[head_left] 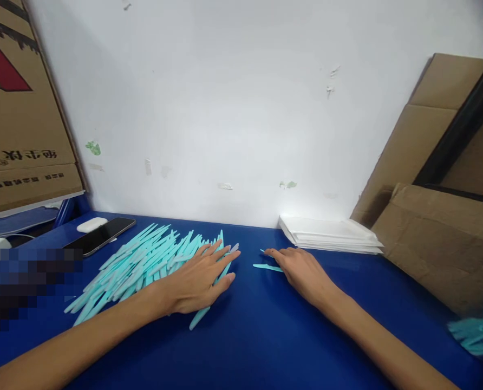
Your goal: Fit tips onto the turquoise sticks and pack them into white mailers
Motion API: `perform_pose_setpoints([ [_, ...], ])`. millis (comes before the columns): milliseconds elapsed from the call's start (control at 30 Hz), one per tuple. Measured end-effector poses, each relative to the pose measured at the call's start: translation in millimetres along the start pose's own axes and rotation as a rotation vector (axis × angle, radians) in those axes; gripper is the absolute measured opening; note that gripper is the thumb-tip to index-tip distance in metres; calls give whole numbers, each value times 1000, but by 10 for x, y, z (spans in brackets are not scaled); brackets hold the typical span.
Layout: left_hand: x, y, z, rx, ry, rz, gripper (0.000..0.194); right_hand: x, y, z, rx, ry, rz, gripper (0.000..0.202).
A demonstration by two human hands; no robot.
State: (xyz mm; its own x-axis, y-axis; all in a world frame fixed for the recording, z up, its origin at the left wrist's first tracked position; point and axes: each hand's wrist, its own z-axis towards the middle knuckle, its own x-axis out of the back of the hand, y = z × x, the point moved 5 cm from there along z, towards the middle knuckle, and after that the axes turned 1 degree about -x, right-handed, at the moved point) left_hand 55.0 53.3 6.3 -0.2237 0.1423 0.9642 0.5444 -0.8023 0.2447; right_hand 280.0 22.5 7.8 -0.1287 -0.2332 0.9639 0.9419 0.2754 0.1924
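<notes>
A heap of slim turquoise plastic sticks [144,265], shaped like eyebrow razors, lies on the left half of the blue table [258,341]. Over the heap's right edge, my left hand [203,279] is open with its fingers spread. One stick [200,318] pokes out beneath that palm towards me, and its grip on anything does not show. My right hand [300,271] is at the middle right, fingers closed and low over the table. A turquoise stick [266,267] juts out to the left from under its fingers, and the tip of another shows at the fingertips.
White flat trays [331,235] are stacked by the wall at the right. A phone [101,236] and a white case [92,225] lie at the back left. Cardboard boxes [436,244] stand on both sides. More turquoise sticks [479,331] sit at the right edge.
</notes>
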Motion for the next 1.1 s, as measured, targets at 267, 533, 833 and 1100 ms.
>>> perform_pose_setpoints([
  [267,36,318,-66,-182,45,28,50,19,-17,-6,15,17,7,52],
  [533,-2,591,-94,-469,134,163,43,38,-37,-16,7,96,-32,63],
  [833,31,594,-109,-463,154,385,44,126,-73,-59,68,234,0,62],
  [1100,-43,598,-89,-548,190,577,21,143,-146,-74,117,238,48,61],
])
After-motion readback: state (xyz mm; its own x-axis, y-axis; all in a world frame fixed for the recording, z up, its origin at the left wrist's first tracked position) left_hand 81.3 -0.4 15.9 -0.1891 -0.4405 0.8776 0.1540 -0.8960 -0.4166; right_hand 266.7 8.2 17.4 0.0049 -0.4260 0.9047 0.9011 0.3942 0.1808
